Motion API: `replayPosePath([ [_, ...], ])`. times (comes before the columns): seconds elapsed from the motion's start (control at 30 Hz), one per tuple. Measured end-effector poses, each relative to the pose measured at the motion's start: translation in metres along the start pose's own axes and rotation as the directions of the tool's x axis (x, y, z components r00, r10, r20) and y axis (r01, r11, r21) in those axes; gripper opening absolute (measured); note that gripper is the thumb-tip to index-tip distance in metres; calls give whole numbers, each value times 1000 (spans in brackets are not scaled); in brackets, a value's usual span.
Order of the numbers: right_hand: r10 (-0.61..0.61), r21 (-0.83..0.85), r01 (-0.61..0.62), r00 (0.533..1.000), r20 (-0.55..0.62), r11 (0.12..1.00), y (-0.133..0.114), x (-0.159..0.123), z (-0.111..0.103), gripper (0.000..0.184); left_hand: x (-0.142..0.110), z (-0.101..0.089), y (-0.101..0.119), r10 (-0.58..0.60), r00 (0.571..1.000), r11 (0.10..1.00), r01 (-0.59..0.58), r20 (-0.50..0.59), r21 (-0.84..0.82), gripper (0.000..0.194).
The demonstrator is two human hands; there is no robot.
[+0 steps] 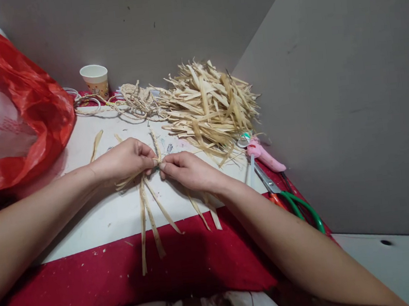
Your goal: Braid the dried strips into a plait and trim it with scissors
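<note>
Between my two hands is a short braid of dried straw strips (155, 141), its plaited end pointing away from me. My left hand (130, 158) pinches it from the left side with thumb and fingers. From the right, my right hand (184, 169) pinches the same spot, the fingertips of both hands almost touching. Loose straw strips (151, 217) fan out below my hands and hang over the near edge of the white board (98, 217). The exact crossing of strips is hidden by my fingertips.
A big heap of straw strips (214, 103) lies at the back right, beside coiled braided cord (136, 99). At the right are a pink glue gun (265, 155) and green-handled scissors (305, 205). A paper cup (95, 80) stands behind; a red plastic bag (48, 106) bulges at left.
</note>
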State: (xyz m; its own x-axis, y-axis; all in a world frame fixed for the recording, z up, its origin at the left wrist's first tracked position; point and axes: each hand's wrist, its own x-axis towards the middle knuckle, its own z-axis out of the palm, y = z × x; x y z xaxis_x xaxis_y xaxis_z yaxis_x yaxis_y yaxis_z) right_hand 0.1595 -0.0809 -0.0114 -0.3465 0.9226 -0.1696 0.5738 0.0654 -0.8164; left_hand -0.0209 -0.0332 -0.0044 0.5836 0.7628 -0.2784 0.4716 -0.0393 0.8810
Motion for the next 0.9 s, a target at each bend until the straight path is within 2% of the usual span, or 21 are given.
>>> replayPosePath([
  [0.1,91,308,-100,995,45,946,2,1,5,26,-2,1,4,30,999,999,-29,-18,46,14],
  [0.2,184,469,-182,982,43,864,2,1,13,23,-6,4,10,35,998,993,-30,-46,118,15],
  [0.3,236,499,-187,971,-37,846,1,2,19,19,-8,5,14,93,992,974,-73,-84,215,15],
  [0.43,226,459,-139,964,-140,877,2,4,24,20,-11,2,18,180,977,926,-128,-118,354,13],
  [0.6,204,454,-104,963,-178,885,4,4,26,21,-17,-1,30,154,979,842,-60,-132,536,16],
  [0.77,274,603,-154,955,-112,783,-4,1,25,18,-25,10,37,151,978,769,-26,-142,639,13],
  [0.9,304,732,-180,952,-39,657,-9,-2,23,30,-30,27,38,74,990,593,53,-120,804,15],
])
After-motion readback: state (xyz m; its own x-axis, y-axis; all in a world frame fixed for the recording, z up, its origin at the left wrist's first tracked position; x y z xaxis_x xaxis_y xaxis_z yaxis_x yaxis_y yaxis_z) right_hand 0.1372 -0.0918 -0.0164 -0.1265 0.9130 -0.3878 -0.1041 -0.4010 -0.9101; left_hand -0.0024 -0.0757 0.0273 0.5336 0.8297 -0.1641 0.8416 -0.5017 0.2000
